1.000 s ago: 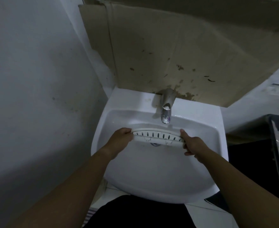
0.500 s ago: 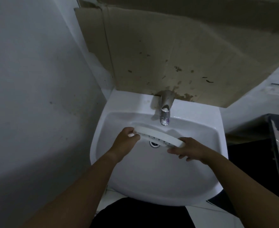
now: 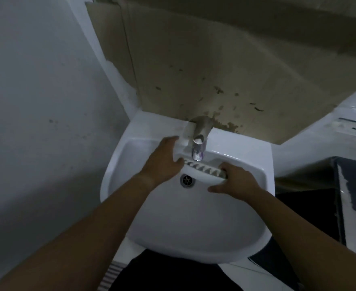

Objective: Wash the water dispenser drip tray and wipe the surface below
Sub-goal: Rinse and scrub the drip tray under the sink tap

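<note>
- Grey, stained wall (image 3: 36, 122) fills the left side, and a big spotted sheet of cardboard (image 3: 193, 59) stands behind the basin.
- White sink (image 3: 193, 227) sits below the cardboard. I see no water running or pooled in it.
- Both forearms reach in from the bottom edge towards the back of the bowl.
- White slotted drip tray (image 3: 202, 170) now lies across the back of the bowl, right under the spout. A second ago it was held level over the middle, and half a second ago it was tipped.
- Right hand (image 3: 238, 181) has its fingers curled over the tray's right end and carries it alone. The thumb lies stretched out below.
- Left hand (image 3: 162, 164) has let go of the left end it held a second ago. Its fingers are now stretched out towards the base of the tap. Whether the thumb touches the tray cannot be told.
- Metal tap (image 3: 199, 141) stands just beside those fingertips.
- Drain (image 3: 187, 180), hidden by the tray before, is now uncovered.
- Judging by this, the tray is placed for rinsing and the free hand is going for the water. The washing has barely begun, and the wipe under the dispenser is not yet done.
</note>
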A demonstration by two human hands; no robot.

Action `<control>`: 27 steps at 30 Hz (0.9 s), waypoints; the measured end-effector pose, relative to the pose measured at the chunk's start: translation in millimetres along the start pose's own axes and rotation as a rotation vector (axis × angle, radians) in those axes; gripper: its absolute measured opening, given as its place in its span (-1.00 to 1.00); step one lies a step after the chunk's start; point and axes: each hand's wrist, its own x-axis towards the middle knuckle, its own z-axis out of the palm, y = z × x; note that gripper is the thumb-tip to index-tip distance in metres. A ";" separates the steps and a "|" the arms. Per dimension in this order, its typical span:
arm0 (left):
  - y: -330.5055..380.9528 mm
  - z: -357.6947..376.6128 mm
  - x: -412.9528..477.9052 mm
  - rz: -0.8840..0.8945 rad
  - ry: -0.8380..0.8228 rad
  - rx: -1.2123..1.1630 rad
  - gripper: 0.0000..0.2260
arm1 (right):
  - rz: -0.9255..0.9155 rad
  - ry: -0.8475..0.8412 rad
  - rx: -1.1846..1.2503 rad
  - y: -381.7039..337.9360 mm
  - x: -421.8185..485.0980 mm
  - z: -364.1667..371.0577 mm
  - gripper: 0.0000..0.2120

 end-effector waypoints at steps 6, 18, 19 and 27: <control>58.3 -26.3 26.7 0.567 0.021 0.593 -0.38 | -0.173 -0.020 -0.010 14.1 13.1 4.3 -0.25; 71.4 -28.8 29.3 0.622 0.054 0.706 -0.54 | -0.271 0.164 -0.029 45.5 2.6 6.1 -0.48; 71.2 -28.9 29.9 0.626 0.059 0.710 -0.56 | -0.277 0.173 -0.022 46.9 1.4 6.4 -0.48; 73.5 -30.6 27.8 0.574 0.044 0.610 -0.67 | -0.289 0.174 0.042 52.6 -1.8 13.6 -0.42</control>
